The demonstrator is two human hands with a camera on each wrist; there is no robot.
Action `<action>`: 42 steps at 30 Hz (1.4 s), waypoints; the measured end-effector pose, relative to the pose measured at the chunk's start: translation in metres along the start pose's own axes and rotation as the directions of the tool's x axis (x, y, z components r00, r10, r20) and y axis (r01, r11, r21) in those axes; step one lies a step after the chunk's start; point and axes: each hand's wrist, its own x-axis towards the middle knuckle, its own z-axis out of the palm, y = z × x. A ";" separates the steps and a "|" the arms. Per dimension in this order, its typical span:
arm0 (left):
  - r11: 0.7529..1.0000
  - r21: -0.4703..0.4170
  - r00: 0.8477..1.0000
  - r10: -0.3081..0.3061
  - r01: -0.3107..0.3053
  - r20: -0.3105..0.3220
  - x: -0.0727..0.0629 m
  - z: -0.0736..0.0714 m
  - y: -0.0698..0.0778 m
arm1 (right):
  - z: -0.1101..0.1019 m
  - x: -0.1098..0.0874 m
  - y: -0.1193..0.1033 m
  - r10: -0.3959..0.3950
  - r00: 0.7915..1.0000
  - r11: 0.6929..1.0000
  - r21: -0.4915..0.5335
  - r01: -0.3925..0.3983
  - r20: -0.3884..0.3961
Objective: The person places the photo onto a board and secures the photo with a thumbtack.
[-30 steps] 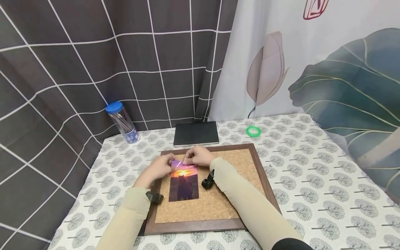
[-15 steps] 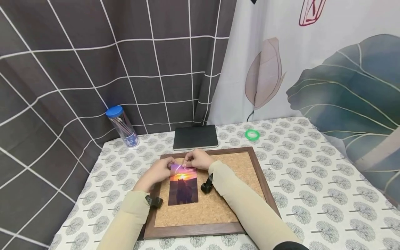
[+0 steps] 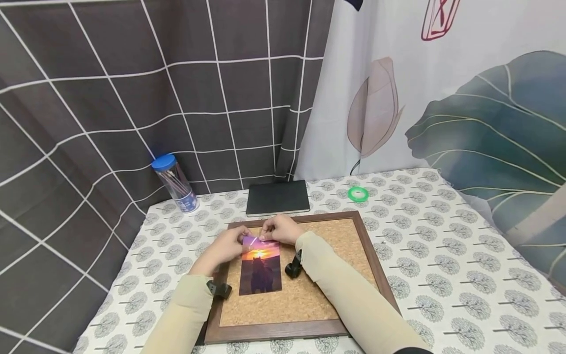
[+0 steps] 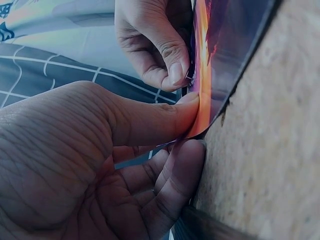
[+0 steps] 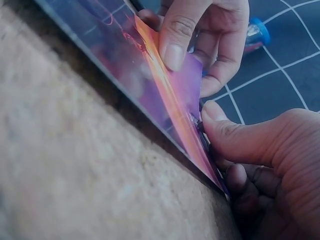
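I'm watching the left hand (image 3: 225, 243) pinching the photo's (image 3: 261, 275) upper left corner, likely steadying it, while the right hand (image 3: 283, 230) is pinching something small, perhaps a pin (image 5: 194, 119), at the top edge. The photo is lying on the corkboard's (image 3: 247, 310) left half, its long axis running away from the person, its top pointing toward the black notebook (image 3: 277, 195).

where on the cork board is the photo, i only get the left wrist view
Observer: In the head view, the photo is on the left half of the cork board.
Operator: anything past the board's far left corner
Observer: Yes, a clear container with a blue lid, close to the dark curtain.
Operator: and off the far right corner
Observer: A green ring lies on the patterned cloth there.
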 end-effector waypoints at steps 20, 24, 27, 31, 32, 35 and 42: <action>1.000 -0.011 1.000 -0.015 0.015 0.012 -0.002 -0.003 0.003 | 0.000 0.001 -0.006 0.044 0.999 0.999 -0.002 -0.044 0.025; 1.000 -0.011 1.000 -0.018 0.018 0.011 -0.002 -0.002 0.002 | 0.000 0.002 -0.006 0.040 0.999 0.999 -0.002 -0.040 0.027; 1.000 -0.008 1.000 -0.015 0.015 0.010 -0.002 -0.002 0.002 | 0.000 0.001 -0.007 0.037 0.999 0.999 -0.001 -0.037 0.024; 1.000 -0.009 1.000 -0.002 0.002 0.012 -0.003 -0.002 0.004 | 0.000 0.000 -0.008 0.046 0.999 0.999 -0.015 -0.046 0.021; 1.000 -0.008 1.000 0.000 0.000 0.011 -0.003 -0.003 0.004 | 0.000 0.000 -0.009 0.047 0.999 0.999 -0.016 -0.047 0.020; 1.000 -0.010 1.000 -0.005 0.005 0.010 -0.003 -0.003 0.004 | 0.000 0.001 -0.010 0.049 0.999 0.999 -0.022 -0.049 0.019; 1.000 0.010 1.000 0.002 -0.002 0.008 -0.003 -0.003 0.004 | 0.000 0.001 -0.010 0.051 0.998 0.999 -0.013 -0.051 0.023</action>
